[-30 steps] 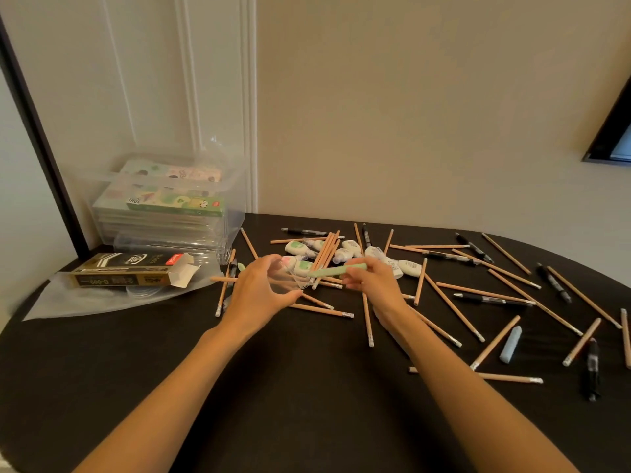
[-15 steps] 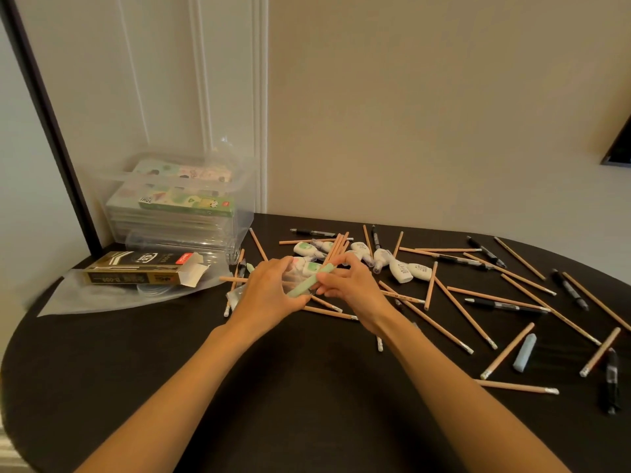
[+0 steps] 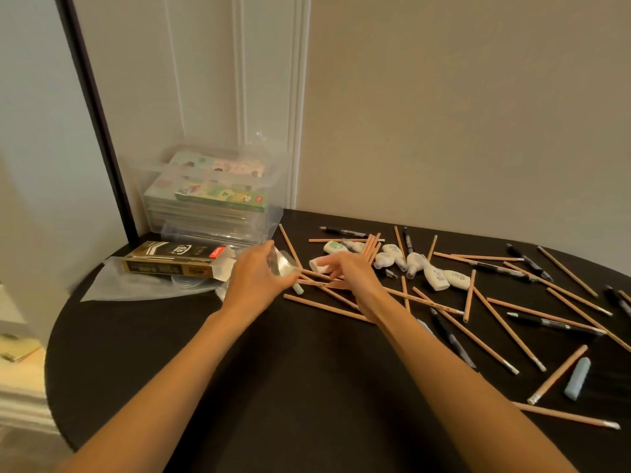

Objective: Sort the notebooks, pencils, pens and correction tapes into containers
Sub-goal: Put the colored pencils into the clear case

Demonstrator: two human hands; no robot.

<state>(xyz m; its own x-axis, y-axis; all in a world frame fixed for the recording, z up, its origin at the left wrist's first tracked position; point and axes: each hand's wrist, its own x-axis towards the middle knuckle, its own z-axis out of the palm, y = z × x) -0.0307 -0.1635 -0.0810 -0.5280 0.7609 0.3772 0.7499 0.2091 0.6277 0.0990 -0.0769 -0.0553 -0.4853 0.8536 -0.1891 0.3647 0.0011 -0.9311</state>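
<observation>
My left hand (image 3: 257, 279) pinches a clear plastic wrapper (image 3: 284, 263) just above the table, right of the pen box. My right hand (image 3: 353, 273) hovers over a cluster of pencils (image 3: 321, 285), and its fingertips touch a pink-and-white correction tape (image 3: 318, 265). A pale green stick (image 3: 298, 289) lies on the table between the hands. More correction tapes (image 3: 415, 264) lie behind my right hand. Wooden pencils (image 3: 505, 327) and black pens (image 3: 553, 324) are scattered across the right half. Notebooks (image 3: 218, 196) are stacked in a clear bin (image 3: 273, 213) at the back left.
A black-and-gold pen box (image 3: 177, 261) with an open flap lies on a clear plastic bag (image 3: 136, 290) at the left. A pale blue cap-like piece (image 3: 577, 377) lies at the right front. The dark round table (image 3: 273, 387) ends close by on the left.
My right hand has let go of the green stick, which now lies on the table. My left hand has lifted the clear wrapper to the left. The camera view has shifted left.
</observation>
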